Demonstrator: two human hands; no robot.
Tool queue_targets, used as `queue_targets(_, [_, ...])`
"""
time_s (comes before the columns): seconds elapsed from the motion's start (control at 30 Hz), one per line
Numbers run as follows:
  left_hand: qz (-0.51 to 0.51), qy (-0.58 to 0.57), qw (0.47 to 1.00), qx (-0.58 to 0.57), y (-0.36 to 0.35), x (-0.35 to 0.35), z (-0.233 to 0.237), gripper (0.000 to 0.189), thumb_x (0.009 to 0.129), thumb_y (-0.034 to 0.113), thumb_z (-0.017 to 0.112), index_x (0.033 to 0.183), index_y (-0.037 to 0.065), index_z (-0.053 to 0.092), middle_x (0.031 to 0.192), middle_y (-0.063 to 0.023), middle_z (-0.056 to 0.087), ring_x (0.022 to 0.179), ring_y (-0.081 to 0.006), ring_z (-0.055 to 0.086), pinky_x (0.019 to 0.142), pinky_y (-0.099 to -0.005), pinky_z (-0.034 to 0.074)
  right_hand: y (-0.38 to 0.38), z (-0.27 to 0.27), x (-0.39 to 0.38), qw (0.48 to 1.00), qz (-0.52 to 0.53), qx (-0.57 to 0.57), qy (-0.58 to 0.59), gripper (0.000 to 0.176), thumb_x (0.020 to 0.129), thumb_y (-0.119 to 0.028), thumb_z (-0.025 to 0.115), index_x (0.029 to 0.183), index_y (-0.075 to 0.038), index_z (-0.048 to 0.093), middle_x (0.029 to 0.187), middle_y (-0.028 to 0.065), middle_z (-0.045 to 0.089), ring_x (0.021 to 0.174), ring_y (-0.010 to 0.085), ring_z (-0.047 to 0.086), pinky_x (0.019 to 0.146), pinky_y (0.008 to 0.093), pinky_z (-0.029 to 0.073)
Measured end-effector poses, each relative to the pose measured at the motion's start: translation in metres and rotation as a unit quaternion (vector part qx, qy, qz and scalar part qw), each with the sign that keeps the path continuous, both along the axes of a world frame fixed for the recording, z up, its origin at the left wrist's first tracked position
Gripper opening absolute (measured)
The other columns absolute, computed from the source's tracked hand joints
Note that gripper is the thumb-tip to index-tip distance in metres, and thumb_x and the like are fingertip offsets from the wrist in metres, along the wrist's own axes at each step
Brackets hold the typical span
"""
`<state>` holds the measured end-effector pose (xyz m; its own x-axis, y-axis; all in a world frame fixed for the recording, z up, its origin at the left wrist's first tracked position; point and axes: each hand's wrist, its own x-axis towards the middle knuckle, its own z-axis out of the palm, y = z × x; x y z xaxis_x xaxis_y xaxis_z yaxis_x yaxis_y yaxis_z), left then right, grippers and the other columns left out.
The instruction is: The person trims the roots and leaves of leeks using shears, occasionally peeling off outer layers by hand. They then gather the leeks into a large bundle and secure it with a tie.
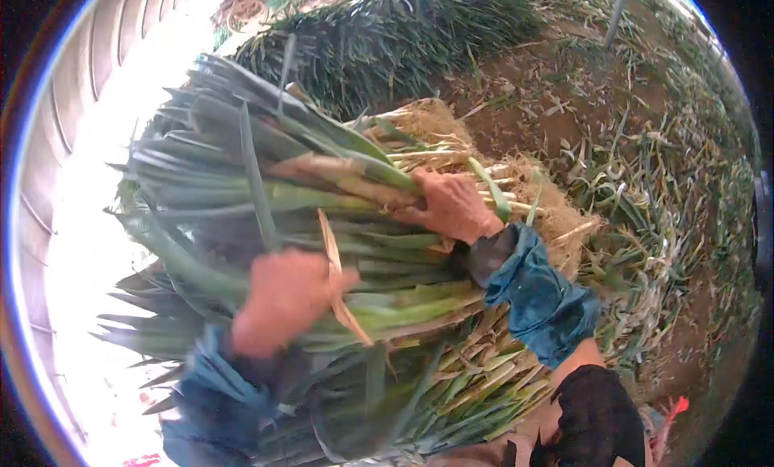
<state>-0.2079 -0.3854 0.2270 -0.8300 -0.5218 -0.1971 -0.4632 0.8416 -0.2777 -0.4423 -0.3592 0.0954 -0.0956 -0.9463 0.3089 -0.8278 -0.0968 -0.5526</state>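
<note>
My right hand (455,205) is wrapped round the pale stalk of a leek (355,185), on top of a broad pile of leeks (403,302). My left hand (290,298), smeared by motion, is closed over the middle of the pile. A dry tan leaf (337,278) crosses at its fingertips, and a long green leaf (256,177) runs up from its top; both seem held, though the blur hides the exact grip. The leeks' green tops point left and their rooty ends (556,201) lie to the right.
Another heap of leeks (387,44) lies at the back. Brown soil (516,96) strewn with leaf scraps (645,257) spreads to the right. A thin post (617,16) stands at the far right. Ribbed pale sheeting (89,72) curves along the left side, beside strong glare.
</note>
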Motion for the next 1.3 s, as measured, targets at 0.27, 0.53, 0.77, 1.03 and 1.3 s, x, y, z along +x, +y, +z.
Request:
queue_targets(0.27, [-0.234,-0.034,0.972,-0.011,-0.271,-0.146,-0.121,0.033,0.09,0.025,0.041,0.122,0.025,0.049,0.102,-0.0156,0.059,0.097,-0.0311,0.058,0.082,-0.0366,0.046,-0.007,-0.045,-0.015,0.996,-0.005,-0.084,-0.042,0.057,0.076,-0.057,0.056,0.085,0.0,0.052,0.074,0.0197,0.06,0.07,0.0363,0.06,0.062,0.045,0.046])
queue_targets(0.53, [0.1,-0.129,0.97,0.179,-0.234,-0.128,-0.138,0.056,0.083,0.057,0.042,0.112,0.01,0.056,0.106,-0.0187,0.059,0.102,-0.0339,0.056,0.085,-0.04,0.041,-0.034,-0.065,-0.033,0.998,0.047,-0.019,-0.033,0.054,0.083,-0.057,0.044,0.086,-0.006,0.061,0.074,0.0169,0.062,0.075,0.033,0.062,0.067,0.0431,0.048])
queue_targets(0.77, [0.032,-0.19,0.973,0.127,-0.157,-0.103,-0.062,0.057,0.085,0.056,0.04,0.103,0.007,0.062,0.106,-0.0231,0.059,0.1,-0.0364,0.056,0.085,-0.0411,0.043,-0.012,-0.058,-0.029,0.996,0.089,0.003,0.004,0.035,0.081,-0.042,0.048,0.082,-0.01,0.062,0.077,0.012,0.062,0.077,0.0315,0.061,0.064,0.0427,0.048])
queue_targets(1.03, [0.244,-0.042,0.855,0.455,-0.012,0.018,-0.005,0.043,0.086,0.037,0.052,0.102,-0.003,0.06,0.099,-0.0196,0.062,0.096,-0.0282,0.058,0.087,-0.0358,0.043,0.079,-0.012,0.014,0.979,0.173,-0.093,-0.051,0.039,0.078,-0.047,0.059,0.069,-0.009,0.054,0.071,0.007,0.054,0.067,0.0265,0.053,0.062,0.0381,0.044])
queue_targets(1.3, [0.274,0.087,0.773,0.565,-0.012,0.051,-0.07,0.037,0.087,0.031,0.052,0.101,-0.002,0.061,0.093,-0.0154,0.063,0.087,-0.0225,0.057,0.081,-0.0314,0.044,0.067,-0.011,0.026,0.98,0.172,-0.094,0.019,0.034,0.077,-0.04,0.058,0.063,-0.009,0.053,0.068,0.0081,0.056,0.065,0.0279,0.056,0.059,0.0391,0.047])
